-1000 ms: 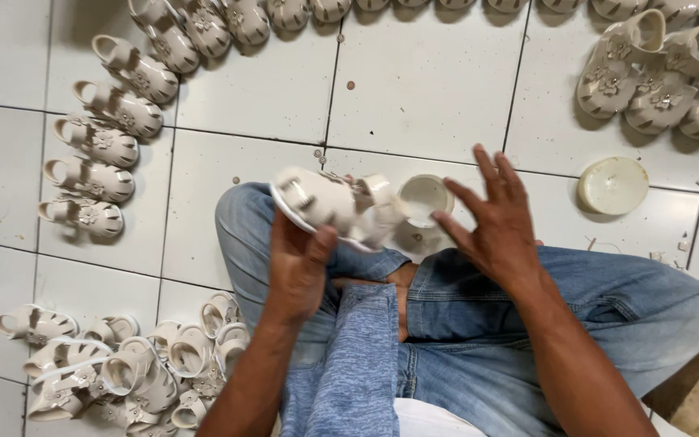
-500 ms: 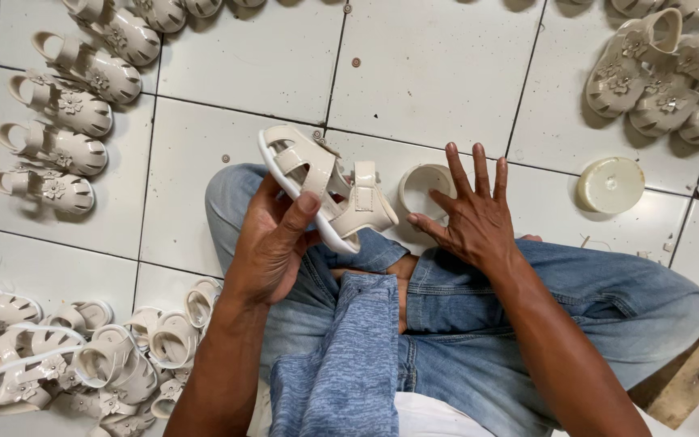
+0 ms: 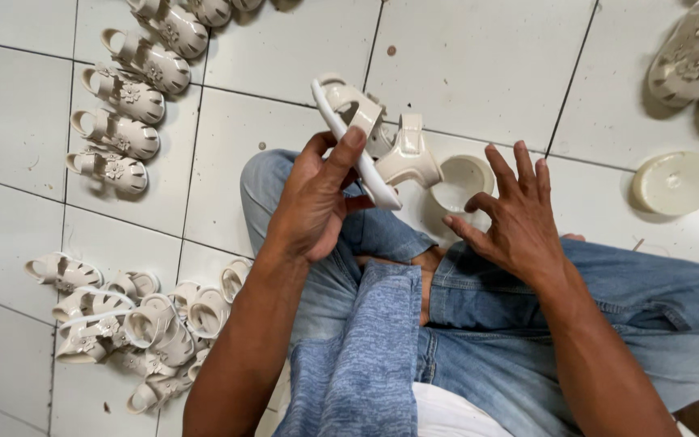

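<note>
Head view — sandal (image 3: 363, 142) in left hand (image 3: 315, 202), toe down-right

The left hand (image 3: 313, 202) grips a cream sandal (image 3: 366, 142) by its sole, tilted above the knee. The right hand (image 3: 511, 214), fingers spread, hovers just right of a small cream cup (image 3: 456, 182).

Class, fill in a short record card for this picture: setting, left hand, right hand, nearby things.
Setting: person seated on a white tiled floor, legs in blue jeans
Left hand: holds a cream child's sandal, sole edge toward the camera
Right hand: open, fingers spread, holding nothing, just over a small round cream pot
Nearby: round lid on the floor at right; row of sandals at upper left; heap of sandals at lower left
</note>
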The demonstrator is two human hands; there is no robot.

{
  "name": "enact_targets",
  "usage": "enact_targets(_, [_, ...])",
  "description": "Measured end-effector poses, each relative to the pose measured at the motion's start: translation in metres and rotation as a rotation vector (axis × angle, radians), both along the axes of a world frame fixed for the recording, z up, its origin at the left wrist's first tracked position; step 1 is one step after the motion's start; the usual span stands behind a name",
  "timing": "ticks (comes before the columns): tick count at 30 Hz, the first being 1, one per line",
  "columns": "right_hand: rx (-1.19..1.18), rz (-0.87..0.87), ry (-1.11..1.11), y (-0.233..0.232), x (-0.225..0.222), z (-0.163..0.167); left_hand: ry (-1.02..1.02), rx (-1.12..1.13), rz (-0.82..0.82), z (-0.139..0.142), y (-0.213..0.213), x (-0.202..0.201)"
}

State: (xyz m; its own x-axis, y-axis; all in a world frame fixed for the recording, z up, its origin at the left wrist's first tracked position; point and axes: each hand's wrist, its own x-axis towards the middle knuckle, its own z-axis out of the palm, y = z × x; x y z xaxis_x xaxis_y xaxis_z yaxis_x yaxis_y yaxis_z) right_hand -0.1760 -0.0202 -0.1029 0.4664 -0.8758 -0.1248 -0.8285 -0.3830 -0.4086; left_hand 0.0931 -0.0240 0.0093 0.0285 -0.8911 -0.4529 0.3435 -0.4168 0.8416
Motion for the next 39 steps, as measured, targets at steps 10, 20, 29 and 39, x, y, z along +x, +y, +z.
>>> enact_targets(10, [-0.171, 0.098, -0.564, 0.031, 0.016, 0.075, -0.09, 0.045, -0.026, -0.003, -0.005, -0.012])
enact_targets(20, [-0.427, 0.092, -0.242, 0.028, 0.03, 0.077, -0.112, 0.005, -0.053, -0.011, -0.002, -0.027])
enact_targets(29, [-0.392, 0.094, -0.154, 0.022, 0.033, 0.073, -0.145, -0.006, -0.088, -0.015, 0.001, -0.034])
enact_targets(39, [-0.338, 0.086, -0.127, 0.023, 0.034, 0.073, -0.133, 0.014, -0.105, -0.013, 0.003, -0.036])
